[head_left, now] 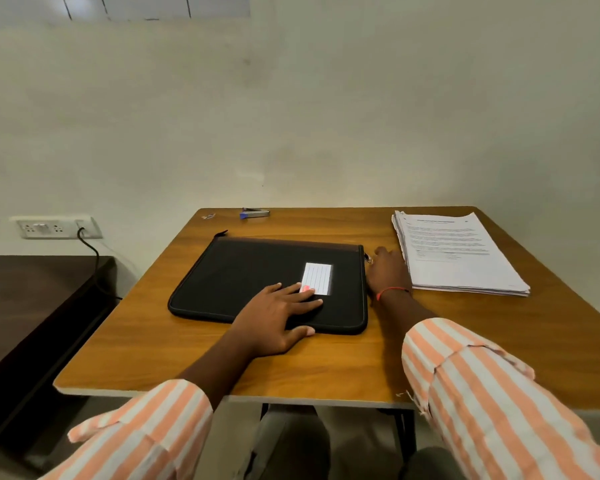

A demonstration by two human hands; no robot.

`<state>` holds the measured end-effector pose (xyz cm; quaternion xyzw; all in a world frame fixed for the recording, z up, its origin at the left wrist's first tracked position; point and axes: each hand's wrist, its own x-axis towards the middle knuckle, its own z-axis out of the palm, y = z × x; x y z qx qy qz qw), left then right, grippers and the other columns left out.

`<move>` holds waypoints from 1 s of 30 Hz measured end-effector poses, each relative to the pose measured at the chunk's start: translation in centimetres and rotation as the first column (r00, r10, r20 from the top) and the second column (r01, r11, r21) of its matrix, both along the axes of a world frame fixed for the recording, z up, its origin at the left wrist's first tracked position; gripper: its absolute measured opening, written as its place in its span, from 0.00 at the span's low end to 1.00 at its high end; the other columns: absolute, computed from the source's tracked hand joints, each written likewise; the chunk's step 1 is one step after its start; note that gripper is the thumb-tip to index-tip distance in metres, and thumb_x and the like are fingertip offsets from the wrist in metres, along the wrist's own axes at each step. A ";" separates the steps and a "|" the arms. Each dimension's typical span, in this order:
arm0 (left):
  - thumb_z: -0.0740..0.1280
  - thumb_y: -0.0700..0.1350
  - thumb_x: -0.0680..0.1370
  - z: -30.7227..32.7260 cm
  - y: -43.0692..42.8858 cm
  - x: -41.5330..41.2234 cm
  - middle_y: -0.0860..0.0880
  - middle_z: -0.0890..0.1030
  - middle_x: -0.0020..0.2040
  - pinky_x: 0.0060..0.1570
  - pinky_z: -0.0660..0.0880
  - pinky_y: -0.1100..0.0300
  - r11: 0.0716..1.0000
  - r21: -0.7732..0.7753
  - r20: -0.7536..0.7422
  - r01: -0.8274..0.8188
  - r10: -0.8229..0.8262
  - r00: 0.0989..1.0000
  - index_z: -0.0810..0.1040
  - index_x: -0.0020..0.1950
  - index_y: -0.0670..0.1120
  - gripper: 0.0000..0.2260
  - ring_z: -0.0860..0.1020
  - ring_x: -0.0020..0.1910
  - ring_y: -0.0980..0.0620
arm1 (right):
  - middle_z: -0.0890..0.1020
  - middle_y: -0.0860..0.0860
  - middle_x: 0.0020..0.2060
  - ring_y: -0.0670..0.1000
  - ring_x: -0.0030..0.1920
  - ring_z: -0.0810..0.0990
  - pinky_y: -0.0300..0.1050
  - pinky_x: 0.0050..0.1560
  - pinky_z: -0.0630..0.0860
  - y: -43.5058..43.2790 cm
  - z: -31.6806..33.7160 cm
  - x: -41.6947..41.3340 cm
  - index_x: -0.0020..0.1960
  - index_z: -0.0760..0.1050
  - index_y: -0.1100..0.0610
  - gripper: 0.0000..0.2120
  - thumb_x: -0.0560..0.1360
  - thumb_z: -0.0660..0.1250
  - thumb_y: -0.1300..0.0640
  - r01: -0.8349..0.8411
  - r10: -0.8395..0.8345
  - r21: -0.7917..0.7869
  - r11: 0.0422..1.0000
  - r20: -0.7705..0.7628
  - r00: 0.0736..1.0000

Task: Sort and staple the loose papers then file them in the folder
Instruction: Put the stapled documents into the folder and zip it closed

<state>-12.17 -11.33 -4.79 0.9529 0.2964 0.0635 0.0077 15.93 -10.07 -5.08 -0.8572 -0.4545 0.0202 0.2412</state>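
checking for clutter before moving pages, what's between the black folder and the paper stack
In the head view, the right hand rests on the table between the black folder and the paper stack, by the folder's zipper pull.

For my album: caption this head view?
Left hand flat on closed black zip folder, right hand at its zipper pull, paper stack beside.

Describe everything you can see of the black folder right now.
The black folder lies flat and closed on the wooden table, fabric-like, with rounded corners and a zip along its edge. A white lined label sits on its cover. The left hand rests flat on the near part, fingertips at the label. The right hand is at its right edge by the zip pull; grip unclear.
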 end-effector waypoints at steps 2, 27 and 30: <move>0.55 0.66 0.81 0.0 0.2 0.1 0.56 0.59 0.81 0.80 0.52 0.49 1.000 -0.012 -0.005 -0.016 0.016 1.000 0.57 0.80 0.61 0.28 0.53 0.81 0.56 | 0.74 0.57 0.65 0.60 0.61 0.78 0.53 0.58 0.78 1.3 0.0 0.3 0.70 0.73 0.53 0.17 0.81 0.66 0.56 -0.011 0.014 -0.040 0.999 0.078 0.997; 0.49 0.62 0.84 -0.3 1.1 2.0 0.52 0.61 0.81 0.78 0.52 0.50 0.993 -0.038 -0.042 -0.115 0.113 0.993 0.58 0.81 0.57 0.26 0.56 0.80 0.53 | 0.79 0.54 0.50 0.53 0.47 0.76 0.46 0.46 0.75 -0.5 -1.3 0.4 0.55 0.76 0.55 0.06 0.79 0.66 0.62 -0.261 0.248 0.075 0.962 0.145 0.958; 0.48 0.63 0.84 -0.2 1.2 2.4 0.51 0.61 0.81 0.78 0.55 0.49 0.991 -0.006 -0.063 -0.131 0.131 0.989 0.58 0.81 0.56 0.26 0.58 0.80 0.51 | 0.78 0.54 0.49 0.52 0.45 0.74 0.45 0.44 0.72 -2.1 -1.4 -0.1 0.53 0.76 0.56 0.05 0.79 0.67 0.63 -0.274 0.262 0.089 0.958 0.124 0.957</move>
